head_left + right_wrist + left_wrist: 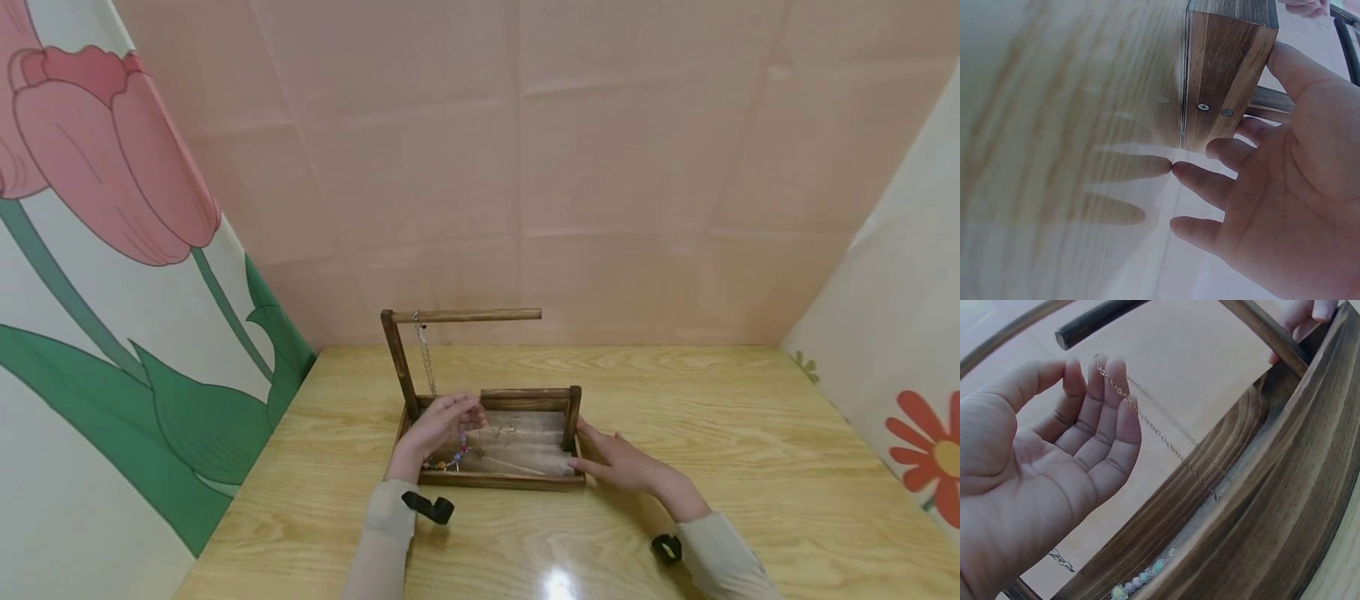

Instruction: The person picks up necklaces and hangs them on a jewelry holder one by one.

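Pale sleeves (388, 518) were nearest. The left hand (441, 421), fingers loosely bent, carried a thin chain (1159, 433) across its fingertips above the tray (498, 481); no pinch showed. The right hand (624, 461), fingers extended, touched the tray's right end. Chain was judged light, limp, easily tangled; best taken near one end. Tray contained beads (1144, 577), near left, and fine jewelry; a silver chain (426, 358) hung from the bar (487, 316).

A tray (510, 482) stands between the desk's (750, 433) side edges, beads (457, 458) in its near-left corner, a necklace (426, 357) hanging by its far-left corner.
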Motion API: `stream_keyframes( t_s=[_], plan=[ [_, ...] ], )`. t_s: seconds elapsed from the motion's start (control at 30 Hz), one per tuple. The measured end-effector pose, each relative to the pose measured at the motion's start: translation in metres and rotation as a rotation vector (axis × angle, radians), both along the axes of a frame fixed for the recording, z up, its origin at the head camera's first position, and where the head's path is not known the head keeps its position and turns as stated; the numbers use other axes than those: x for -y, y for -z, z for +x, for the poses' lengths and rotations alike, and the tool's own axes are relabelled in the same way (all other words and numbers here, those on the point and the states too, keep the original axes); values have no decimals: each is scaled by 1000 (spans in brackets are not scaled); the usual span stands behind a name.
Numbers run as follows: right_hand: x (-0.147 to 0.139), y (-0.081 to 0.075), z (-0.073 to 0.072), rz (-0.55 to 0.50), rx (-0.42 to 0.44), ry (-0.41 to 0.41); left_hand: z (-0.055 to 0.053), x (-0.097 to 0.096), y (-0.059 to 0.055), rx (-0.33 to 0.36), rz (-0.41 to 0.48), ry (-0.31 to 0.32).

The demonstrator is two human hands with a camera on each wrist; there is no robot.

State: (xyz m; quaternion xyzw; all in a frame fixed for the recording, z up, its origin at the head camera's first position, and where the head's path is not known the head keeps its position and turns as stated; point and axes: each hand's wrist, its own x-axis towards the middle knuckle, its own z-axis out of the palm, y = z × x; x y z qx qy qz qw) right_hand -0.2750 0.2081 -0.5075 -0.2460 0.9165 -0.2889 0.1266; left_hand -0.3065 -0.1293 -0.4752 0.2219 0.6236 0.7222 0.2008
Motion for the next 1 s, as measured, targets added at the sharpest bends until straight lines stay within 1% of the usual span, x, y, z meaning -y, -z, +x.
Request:
stream_keyframes(
  t_s=[0.17,0.3,0.43,0.57,0.63,0.77,0.87,1.0],
  plan=[
    [0,-1,0,-4,-3,-2,0,2,-1,25,17,-8],
    [0,0,-1,-3,-2,-5,0,2,0,32,22,-5],
    [0,1,-1,-4,-2,-6,-4,3,5,27,50,-13],
    [0,1,-1,-11,10,-5,-7,4,12,15,58,-43],
    [0,1,-1,-12,13,-6,-6,5,9,9,50,-47],
    [0,1,-2,-7,9,-6,-7,7,5,11,68,-45],
    [0,1,-2,-6,7,-3,-9,9,6,-12,86,-39],
    [0,2,-3,-8,8,-2,-6,10,2,-73,106,-27]
  ],
)
